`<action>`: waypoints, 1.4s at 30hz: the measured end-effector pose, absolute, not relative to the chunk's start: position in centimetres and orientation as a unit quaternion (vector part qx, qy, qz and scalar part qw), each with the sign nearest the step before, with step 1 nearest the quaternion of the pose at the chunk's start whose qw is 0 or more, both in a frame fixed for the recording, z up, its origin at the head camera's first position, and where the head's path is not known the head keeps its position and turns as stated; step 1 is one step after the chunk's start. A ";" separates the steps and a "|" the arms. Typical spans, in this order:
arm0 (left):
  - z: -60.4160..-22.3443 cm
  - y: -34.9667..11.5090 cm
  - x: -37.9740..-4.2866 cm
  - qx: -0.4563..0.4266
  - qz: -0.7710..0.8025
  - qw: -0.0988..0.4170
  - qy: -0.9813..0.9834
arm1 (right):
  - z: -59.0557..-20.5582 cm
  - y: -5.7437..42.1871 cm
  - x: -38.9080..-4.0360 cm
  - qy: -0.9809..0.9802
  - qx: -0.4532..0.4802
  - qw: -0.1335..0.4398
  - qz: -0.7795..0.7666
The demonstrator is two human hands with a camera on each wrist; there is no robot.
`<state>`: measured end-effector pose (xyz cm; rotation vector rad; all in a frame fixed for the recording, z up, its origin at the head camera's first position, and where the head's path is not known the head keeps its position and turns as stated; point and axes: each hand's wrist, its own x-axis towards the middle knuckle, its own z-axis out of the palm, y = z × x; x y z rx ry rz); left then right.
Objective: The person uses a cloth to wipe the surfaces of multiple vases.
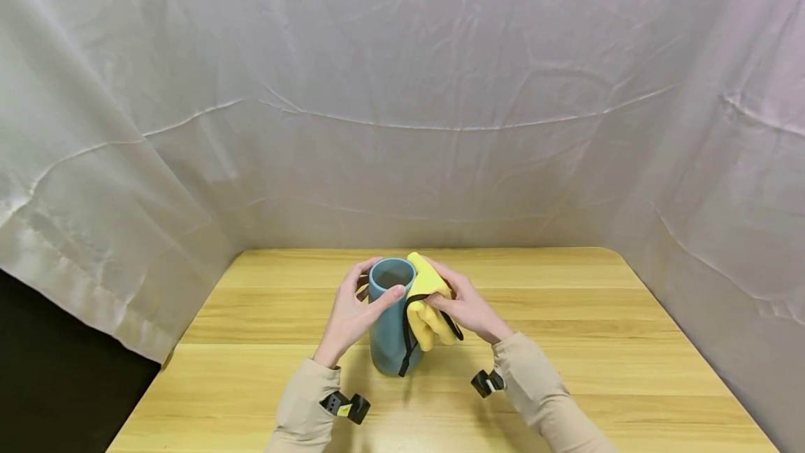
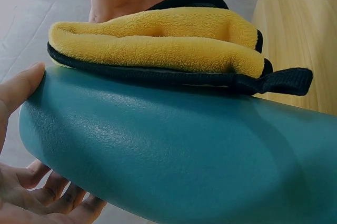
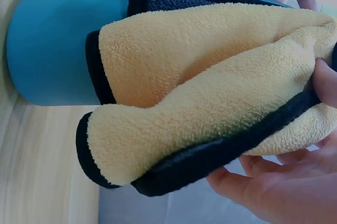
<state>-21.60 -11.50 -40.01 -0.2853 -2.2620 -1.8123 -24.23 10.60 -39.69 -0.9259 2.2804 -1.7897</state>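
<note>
Possibly the upright blue vessel point(image 1: 386, 338) could tip if the yellow cloth point(image 1: 428, 281), pinched by the right hand point(image 1: 467, 304), pressed its side harder than the left hand point(image 1: 352, 310), gripping near the rim point(image 1: 393, 260), steadies it on the table point(image 1: 264, 313).

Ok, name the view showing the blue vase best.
Head view: the blue vase shows from open rim to base, partly behind the cloth. The left wrist view shows its side, no opening; the right, mainly its lower end.
</note>
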 end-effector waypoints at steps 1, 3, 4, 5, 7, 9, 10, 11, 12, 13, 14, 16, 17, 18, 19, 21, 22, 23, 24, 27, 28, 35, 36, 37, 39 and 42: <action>-40.0 -11.5 -21.6 -0.098 -0.618 0.115 -0.771 | -39.7 10.6 -24.2 0.750 -0.304 0.049 -0.586; -40.0 -11.5 -21.6 -0.097 -0.618 0.114 -0.772 | -39.8 10.7 -24.3 0.752 -0.304 0.050 -0.583; -40.0 -11.5 -21.6 -0.096 -0.618 0.114 -0.772 | -39.9 10.7 -24.3 0.754 -0.302 0.051 -0.581; -40.0 -11.5 -21.6 -0.097 -0.618 0.114 -0.772 | -40.0 10.7 -24.3 0.757 -0.300 0.052 -0.578; -40.0 -11.5 -21.7 -0.096 -0.618 0.113 -0.772 | -40.4 10.8 -24.3 0.761 -0.295 0.058 -0.575; -40.1 -11.5 -21.7 -0.094 -0.619 0.112 -0.772 | -40.8 10.9 -24.3 0.766 -0.289 0.065 -0.571; -40.1 -11.5 -21.7 -0.094 -0.619 0.111 -0.772 | -41.1 11.0 -24.3 0.768 -0.287 0.069 -0.568; -40.1 -11.5 -21.6 -0.094 -0.619 0.111 -0.772 | -41.4 11.0 -24.3 0.770 -0.284 0.074 -0.567; -40.1 -11.5 -21.6 -0.093 -0.619 0.111 -0.772 | -41.7 11.1 -24.3 0.772 -0.282 0.079 -0.565; -40.0 -11.5 -21.6 -0.092 -0.619 0.110 -0.772 | -42.1 11.2 -24.3 0.773 -0.280 0.083 -0.563; -40.0 -11.5 -21.5 -0.092 -0.619 0.110 -0.772 | -42.4 11.2 -24.3 0.775 -0.280 0.086 -0.560; -40.0 -11.5 -21.5 -0.091 -0.618 0.110 -0.773 | -43.1 11.4 -24.3 0.778 -0.275 0.095 -0.557; -40.0 -11.5 -21.5 -0.091 -0.619 0.109 -0.773 | -43.5 11.4 -24.3 0.778 -0.272 0.099 -0.557; -40.0 -11.5 -21.5 -0.090 -0.619 0.108 -0.773 | -43.8 11.5 -24.2 0.779 -0.271 0.103 -0.556; -40.0 -11.5 -21.5 -0.090 -0.619 0.109 -0.773 | -44.2 11.5 -24.2 0.779 -0.270 0.107 -0.556; -40.0 -11.5 -21.5 -0.092 -0.618 0.110 -0.773 | -44.9 11.6 -24.1 0.779 -0.267 0.114 -0.556; -40.0 -11.5 -21.5 -0.091 -0.619 0.110 -0.773 | -45.2 11.6 -24.1 0.778 -0.267 0.118 -0.557; -40.0 -11.5 -21.5 -0.092 -0.619 0.111 -0.772 | -45.4 11.7 -24.1 0.777 -0.267 0.120 -0.557; -40.0 -11.5 -21.4 -0.092 -0.619 0.111 -0.772 | -45.6 11.7 -24.1 0.777 -0.266 0.122 -0.557; -39.9 -11.5 -21.4 -0.092 -0.619 0.112 -0.772 | -46.0 11.8 -24.1 0.775 -0.261 0.126 -0.561; -39.9 -11.5 -21.4 -0.092 -0.619 0.113 -0.772 | -46.0 11.8 -24.1 0.775 -0.260 0.127 -0.562; -39.9 -11.5 -21.5 -0.090 -0.620 0.110 -0.772 | -46.0 11.8 -24.1 0.775 -0.256 0.127 -0.564; -40.0 -11.5 -21.5 -0.090 -0.619 0.111 -0.772 | -46.0 11.8 -24.1 0.774 -0.256 0.126 -0.565; -40.0 -11.5 -21.5 -0.091 -0.619 0.111 -0.772 | -46.0 11.8 -24.1 0.774 -0.257 0.125 -0.565; -40.0 -11.5 -21.5 -0.093 -0.618 0.112 -0.773 | -46.0 11.8 -24.1 0.773 -0.259 0.123 -0.565; -40.1 -11.5 -21.5 -0.097 -0.617 0.113 -0.773 | -46.0 11.7 -24.1 0.775 -0.258 0.120 -0.564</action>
